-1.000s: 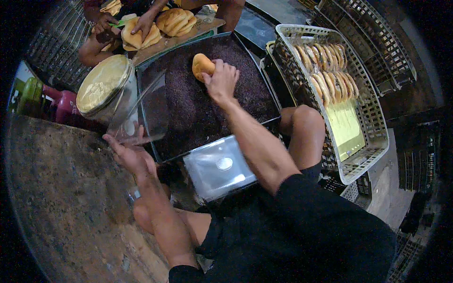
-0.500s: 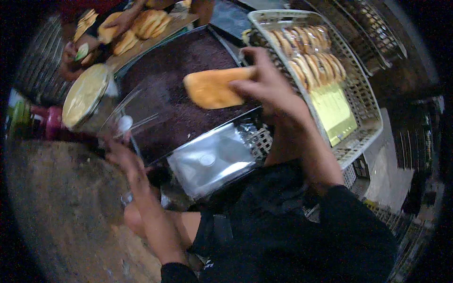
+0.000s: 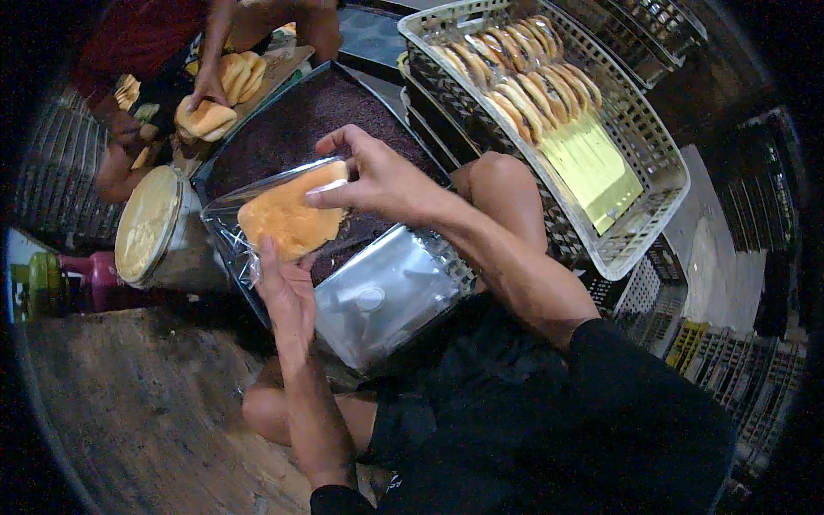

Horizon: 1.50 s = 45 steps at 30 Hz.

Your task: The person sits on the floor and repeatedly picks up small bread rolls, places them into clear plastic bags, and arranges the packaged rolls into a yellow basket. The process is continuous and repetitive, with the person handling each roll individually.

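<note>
A flat golden bread (image 3: 292,210) is partly inside a clear plastic bag (image 3: 225,210), over a tray filled with dark brown crumbs (image 3: 287,124). My left hand (image 3: 287,292) supports bag and bread from below, its thumb against the bread's lower edge. At the bread's right end, my right hand (image 3: 378,180) grips it with thumb and fingers near the bag's mouth. A stack of flat clear plastic bags (image 3: 390,296) with a round white spot lies just below the tray, close to my lap.
On the right, a pale plastic basket (image 3: 631,257) holds rows of wrapped breads (image 3: 549,94) and yellow sheets (image 3: 592,172). A tub of pale cream (image 3: 150,227) stands left. Across the tray, a co-worker's hand (image 3: 208,84) holds a bread near others on a board.
My right hand has brought the bread left and down, into the bag. My left hand has come up with the bag to meet it. The co-worker's hand now rests on a bread.
</note>
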Motion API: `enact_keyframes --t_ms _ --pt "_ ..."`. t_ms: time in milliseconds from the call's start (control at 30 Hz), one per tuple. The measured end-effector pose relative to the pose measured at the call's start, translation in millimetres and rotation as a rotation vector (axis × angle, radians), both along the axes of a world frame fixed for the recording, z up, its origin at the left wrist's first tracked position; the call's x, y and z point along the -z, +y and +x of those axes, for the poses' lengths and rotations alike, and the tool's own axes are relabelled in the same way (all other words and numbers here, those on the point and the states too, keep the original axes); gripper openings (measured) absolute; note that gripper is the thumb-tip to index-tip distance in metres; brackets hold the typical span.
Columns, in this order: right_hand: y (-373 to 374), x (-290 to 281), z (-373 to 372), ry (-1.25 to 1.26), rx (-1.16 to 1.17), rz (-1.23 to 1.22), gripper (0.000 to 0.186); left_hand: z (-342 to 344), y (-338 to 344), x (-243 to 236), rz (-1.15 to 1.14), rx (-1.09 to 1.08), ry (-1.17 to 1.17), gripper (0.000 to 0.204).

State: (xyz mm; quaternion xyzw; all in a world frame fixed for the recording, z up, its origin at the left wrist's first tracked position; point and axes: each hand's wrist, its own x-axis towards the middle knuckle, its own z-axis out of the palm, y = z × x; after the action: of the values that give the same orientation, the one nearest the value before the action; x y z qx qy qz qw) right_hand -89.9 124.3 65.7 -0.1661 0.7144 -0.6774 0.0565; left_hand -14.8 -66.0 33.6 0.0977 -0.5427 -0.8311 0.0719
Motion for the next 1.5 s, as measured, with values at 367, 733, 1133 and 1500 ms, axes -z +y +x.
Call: enact_keyframes --t_ms 367,733,1133,1500 --pt "-18.7 -54.4 63.2 0.873 0.188 0.474 0.038 10.0 -5.5 10.2 -0.04 0.006 -0.056 0.069" --pt "221.7 -79.5 75.8 0.266 0.575 1.32 0.052 15.3 23.0 56.7 -1.474 1.003 -0.386 0.072" --pt "94.8 -51.5 42.9 0.14 -0.285 0.872 0.045 30.8 38.8 10.7 -0.944 0.595 -0.135 0.041" --pt "32.5 30.7 76.6 -0.506 0.283 -0.413 0.024 2.2 17.0 11.5 0.135 -0.044 -0.158 0.051"
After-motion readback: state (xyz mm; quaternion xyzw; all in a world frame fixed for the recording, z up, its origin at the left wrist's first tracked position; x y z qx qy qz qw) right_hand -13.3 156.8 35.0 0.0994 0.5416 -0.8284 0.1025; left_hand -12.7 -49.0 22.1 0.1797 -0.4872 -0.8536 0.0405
